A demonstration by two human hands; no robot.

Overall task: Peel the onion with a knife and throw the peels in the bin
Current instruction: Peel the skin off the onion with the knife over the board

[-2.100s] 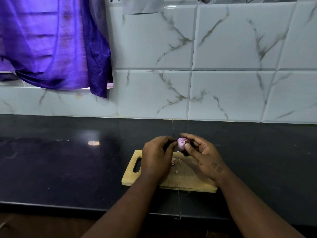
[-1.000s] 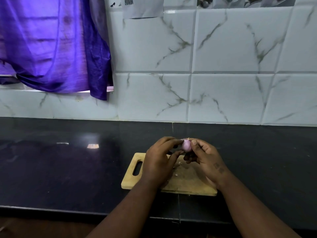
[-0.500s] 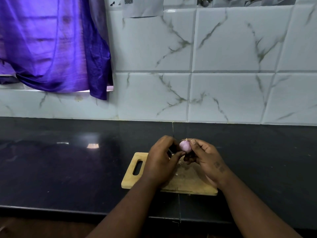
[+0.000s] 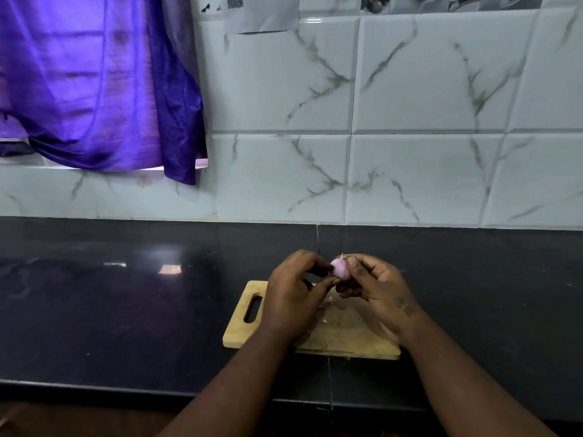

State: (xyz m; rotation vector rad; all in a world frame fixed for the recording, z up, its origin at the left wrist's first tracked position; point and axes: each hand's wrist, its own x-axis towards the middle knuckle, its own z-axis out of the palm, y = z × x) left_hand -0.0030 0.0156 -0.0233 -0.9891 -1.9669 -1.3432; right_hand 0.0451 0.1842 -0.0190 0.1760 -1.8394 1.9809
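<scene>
A small pink-purple onion [image 4: 340,270] is held up between both hands above the far edge of a wooden cutting board [image 4: 344,332]. My right hand [image 4: 375,290] grips the onion, with the thumb pressed on its top. My left hand [image 4: 295,298] pinches the onion's left side with thumb and fingers. A few small pale peel scraps [image 4: 331,299] lie on the board under the hands. I see no knife and no bin; whether a blade is hidden in either hand I cannot tell.
The board, with a handle slot [image 4: 252,309] at its left end, lies on a dark glossy counter [image 4: 126,304]. A white marbled tile wall [image 4: 394,137] stands behind. A purple curtain [image 4: 94,83] hangs at upper left.
Both hands have kept the onion between them above the board. The fingers of my left hand shifted slightly on its left side. The onion stays in about the same place.
</scene>
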